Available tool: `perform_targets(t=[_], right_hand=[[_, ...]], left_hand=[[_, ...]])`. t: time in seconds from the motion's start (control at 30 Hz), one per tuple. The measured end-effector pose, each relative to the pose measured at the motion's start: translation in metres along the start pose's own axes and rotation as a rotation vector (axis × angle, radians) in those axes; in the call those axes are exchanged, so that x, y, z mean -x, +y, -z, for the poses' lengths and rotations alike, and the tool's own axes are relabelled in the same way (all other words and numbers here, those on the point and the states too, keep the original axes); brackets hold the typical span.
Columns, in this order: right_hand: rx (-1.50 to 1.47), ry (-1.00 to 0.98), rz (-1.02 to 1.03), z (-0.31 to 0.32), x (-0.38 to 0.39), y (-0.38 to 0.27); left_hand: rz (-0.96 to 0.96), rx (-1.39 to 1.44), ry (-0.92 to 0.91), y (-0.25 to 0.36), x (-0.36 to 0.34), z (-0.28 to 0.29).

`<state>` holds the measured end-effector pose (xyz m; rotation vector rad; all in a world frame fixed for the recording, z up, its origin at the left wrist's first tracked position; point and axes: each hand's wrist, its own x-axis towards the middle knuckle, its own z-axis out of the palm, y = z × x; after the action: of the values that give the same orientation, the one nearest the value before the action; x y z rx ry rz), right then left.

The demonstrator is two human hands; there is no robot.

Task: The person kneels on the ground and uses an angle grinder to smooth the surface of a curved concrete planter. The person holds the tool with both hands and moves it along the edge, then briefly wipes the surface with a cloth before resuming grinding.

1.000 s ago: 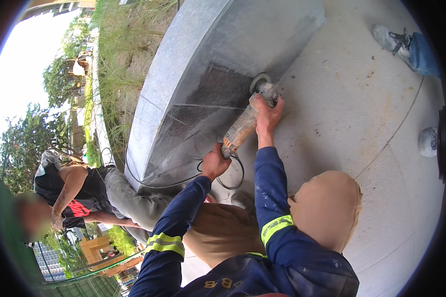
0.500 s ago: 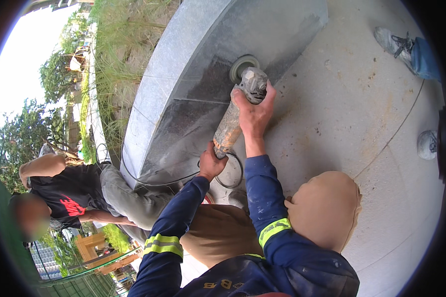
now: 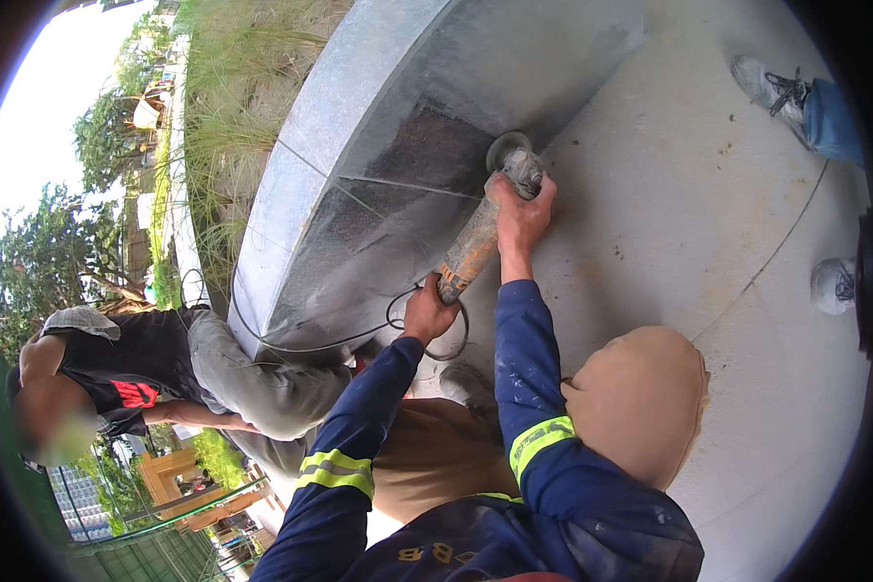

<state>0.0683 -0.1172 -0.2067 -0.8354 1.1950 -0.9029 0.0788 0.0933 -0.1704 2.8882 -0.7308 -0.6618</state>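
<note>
An angle grinder, dusty and scuffed orange, lies diagonally in both hands. My right hand grips it near the metal head, thumb on the housing. My left hand is wrapped round the rear end, where a black cord loops away. The grinder's round disc is against the dark grey vertical face of a curved stone curb, close to where it meets the floor. Darker patches and thin joint lines show on that face; whether the disc spins cannot be told.
A co-worker in dark top and grey trousers crouches at left. Grass grows behind the curb. Another person's shoe and a second shoe are at the right on the concrete floor.
The grinder and both hands moved up and left half a second ago, and are now back right and down along the curb face. The co-worker's raised arm has shifted back toward the left.
</note>
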Motion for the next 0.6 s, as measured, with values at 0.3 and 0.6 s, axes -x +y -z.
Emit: perform_targets(t=[0.3, 0.6], right_hand=[[-0.145, -0.216, 0.213, -0.011, 0.038, -0.069], [-0.149, -0.044, -0.095, 0.007, 0.002, -0.002]], left_hand=[[-0.083, 0.188, 0.266, -0.014, 0.01, 0.002], [0.007, -0.049, 0.022, -0.014, 0.0, -0.005]])
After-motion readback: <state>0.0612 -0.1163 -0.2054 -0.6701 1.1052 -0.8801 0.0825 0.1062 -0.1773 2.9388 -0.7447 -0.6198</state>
